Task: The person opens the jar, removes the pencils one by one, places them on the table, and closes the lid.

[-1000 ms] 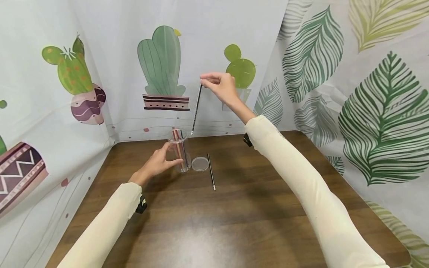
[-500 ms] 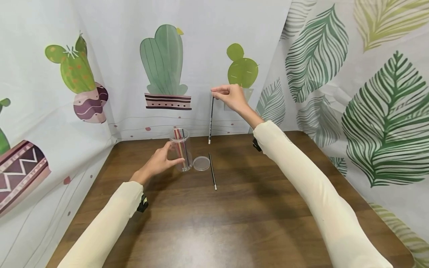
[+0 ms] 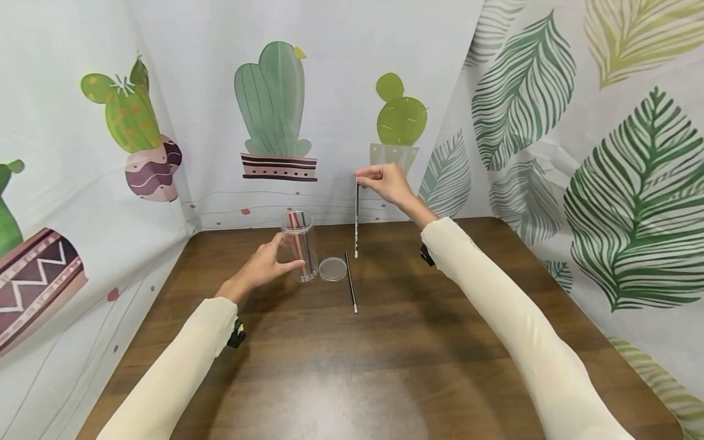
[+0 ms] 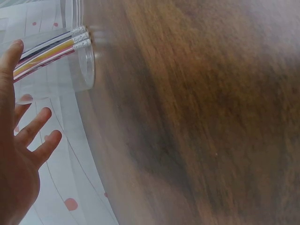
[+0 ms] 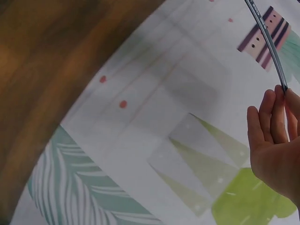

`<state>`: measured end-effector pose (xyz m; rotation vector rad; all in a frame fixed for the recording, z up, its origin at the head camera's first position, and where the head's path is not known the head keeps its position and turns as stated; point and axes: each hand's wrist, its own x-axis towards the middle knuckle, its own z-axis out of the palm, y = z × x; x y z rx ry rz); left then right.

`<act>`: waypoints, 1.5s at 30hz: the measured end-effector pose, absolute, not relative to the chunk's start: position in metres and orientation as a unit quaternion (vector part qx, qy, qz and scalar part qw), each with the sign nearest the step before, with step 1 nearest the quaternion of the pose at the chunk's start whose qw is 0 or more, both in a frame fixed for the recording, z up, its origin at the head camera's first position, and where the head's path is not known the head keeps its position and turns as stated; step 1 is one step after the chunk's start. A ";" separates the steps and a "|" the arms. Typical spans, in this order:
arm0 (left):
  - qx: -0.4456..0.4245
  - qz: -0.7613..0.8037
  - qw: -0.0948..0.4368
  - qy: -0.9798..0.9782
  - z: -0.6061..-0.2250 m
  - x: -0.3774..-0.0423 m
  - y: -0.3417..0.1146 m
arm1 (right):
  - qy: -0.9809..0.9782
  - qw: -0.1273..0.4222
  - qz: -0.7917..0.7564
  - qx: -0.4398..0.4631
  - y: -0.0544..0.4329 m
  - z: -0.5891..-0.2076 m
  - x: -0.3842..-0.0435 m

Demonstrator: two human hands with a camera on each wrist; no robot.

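black and slender, the held pencil [image 3: 357, 220] is hanging almost vertically from the right hand [image 3: 389, 184], whose thumb and fingertips are pinching its upper end. its white-tipped lower end is pointing toward the wooden table [image 3: 308, 360], near the far end of the second pencil [image 3: 351, 284]; the view is not showing whether the tip is touching the wood. the second pencil, also black and white-tipped, is lying on the table, slightly aslant, its white end pointing toward the person. between it and the transparent jar [image 3: 312, 256], the clear round lid [image 3: 333, 269] is lying flat, just beside both. the jar is standing upright on the table, with the left hand [image 3: 263, 264] gripping it between thumb and fingers from the left side. in the left wrist view, two fingers are spreading away from the jar. inside, several pencils [image 4: 49, 52], among them dark, yellow and red ones, are leaning together, their pale-capped ends resting near the base. cream sleeves [image 3: 506, 311] are covering both forearms, and black devices [image 3: 237, 334] are sitting at the cuffs. behind the table, white cloth [image 3: 341, 49] printed with potted cacti and striped leaves is hanging.
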<state>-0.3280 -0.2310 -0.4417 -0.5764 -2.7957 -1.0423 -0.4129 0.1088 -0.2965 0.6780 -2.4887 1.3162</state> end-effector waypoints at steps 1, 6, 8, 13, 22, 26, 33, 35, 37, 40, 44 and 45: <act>-0.190 -0.342 0.051 -0.919 -0.442 -0.328 -0.231 | -0.853 0.119 0.451 0.232 0.109 -0.301 -0.413; -0.189 -0.339 0.048 -0.920 -0.443 -0.329 -0.231 | -0.857 0.102 0.448 0.233 0.110 -0.322 -0.412; -0.186 -0.340 0.047 -0.921 -0.443 -0.329 -0.231 | -0.860 0.094 0.443 0.237 0.109 -0.331 -0.412; -0.178 -0.339 0.045 -0.923 -0.443 -0.328 -0.232 | -0.870 0.070 0.428 0.236 0.107 -0.353 -0.410; -0.175 -0.339 0.044 -0.923 -0.442 -0.325 -0.232 | -0.887 0.026 0.409 0.213 0.105 -0.392 -0.410; -0.173 -0.339 0.048 -0.923 -0.441 -0.325 -0.232 | -0.890 0.022 0.405 0.207 0.104 -0.402 -0.409; -0.177 -0.336 0.051 -0.924 -0.442 -0.326 -0.231 | -0.898 0.019 0.396 0.190 0.100 -0.419 -0.407; -0.178 -0.336 0.050 -0.923 -0.442 -0.326 -0.231 | -0.900 0.016 0.394 0.186 0.098 -0.423 -0.407; -0.180 -0.338 0.049 -0.922 -0.442 -0.326 -0.231 | -0.903 0.012 0.391 0.180 0.096 -0.426 -0.407; -0.180 -0.341 0.047 -0.922 -0.440 -0.326 -0.231 | -0.907 0.007 0.382 0.176 0.093 -0.429 -0.406; -0.176 -0.342 0.044 -0.922 -0.439 -0.326 -0.231 | -0.913 0.005 0.368 0.175 0.090 -0.433 -0.405; -0.175 -0.342 0.044 -0.922 -0.439 -0.326 -0.231 | -0.915 0.006 0.364 0.173 0.089 -0.434 -0.404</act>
